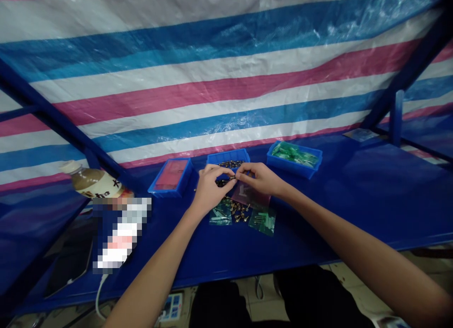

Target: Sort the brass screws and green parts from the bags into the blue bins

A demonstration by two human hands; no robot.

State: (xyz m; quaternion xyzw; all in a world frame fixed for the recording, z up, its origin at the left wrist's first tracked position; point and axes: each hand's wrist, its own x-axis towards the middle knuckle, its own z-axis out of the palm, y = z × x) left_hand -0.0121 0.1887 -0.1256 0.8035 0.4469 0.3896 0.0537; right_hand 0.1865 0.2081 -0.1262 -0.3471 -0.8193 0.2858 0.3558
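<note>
My left hand [211,189] and my right hand [260,178] meet above the middle of the blue table. Thumb and fingertips of both hands pinch a small dark metal screw-like piece [232,177], its exact form too small to make out. Just below lies a loose pile of brass-coloured screws [240,211]. A green plastic packet [221,214] is left of the pile, and another green packet [264,221] with pale plugs inside is to its right. Partly under my right hand rests a pink plastic bag [253,197]. Behind my hands, a blue bin [226,157] holds more screws.
A blue bin [162,194] with pink bags stands at left, and one [295,168] with green packets at right. Farther left are a drink bottle [92,180], a blurred-out item [122,238] and a dark phone-like slab [71,262]. Striped sheeting [219,92] hangs behind the table.
</note>
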